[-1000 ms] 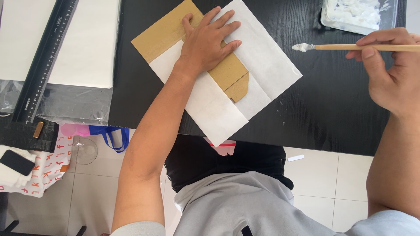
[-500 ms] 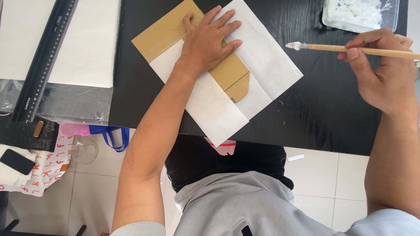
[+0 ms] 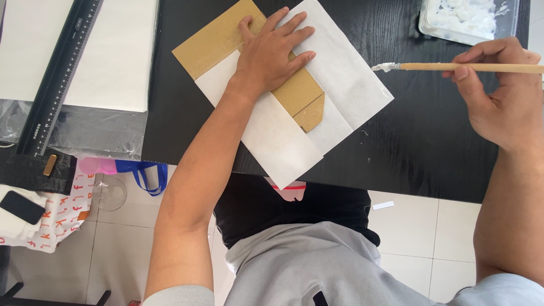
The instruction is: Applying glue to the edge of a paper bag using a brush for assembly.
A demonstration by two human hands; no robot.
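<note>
The black counter (image 3: 430, 153) filled the upper part of the view, its near edge running across toward 6 o'clock, with pale floor tiles (image 3: 413, 226) below it. On the counter toward 10 o'clock lay a big white sheet (image 3: 113, 51) over a clear plastic sleeve (image 3: 90, 133), and a long black ruler (image 3: 59, 73) lay slanted across both.

Near 12 o'clock sat the white paper (image 3: 340, 85), turned like a diamond, with a brown cardboard piece (image 3: 212, 45) lying across it; a second flap of the paper (image 3: 272, 136) covered the cardboard's lower side toward 6 o'clock and hung slightly past the counter's edge.

The left hand (image 3: 272, 56) lay flat on the cardboard and paper, fingers spread and pointing toward 1 o'clock, its grip released and simply pressing down.

The right hand (image 3: 498, 96) was at 3 o'clock, its grip clenched on the handle of a wooden brush (image 3: 453, 67), held level and pointing toward 9 o'clock. The brush's white-coated tip (image 3: 384, 67) hung just beside the paper's right corner; I could not tell whether it touched.

A clear tub of white paste (image 3: 467, 20) stood at 1 o'clock, well apart from the paper.

On the floor toward 8 o'clock were a printed white bag (image 3: 54, 218), a dark phone (image 3: 21, 207) on it, and a blue strap (image 3: 141, 173).
</note>
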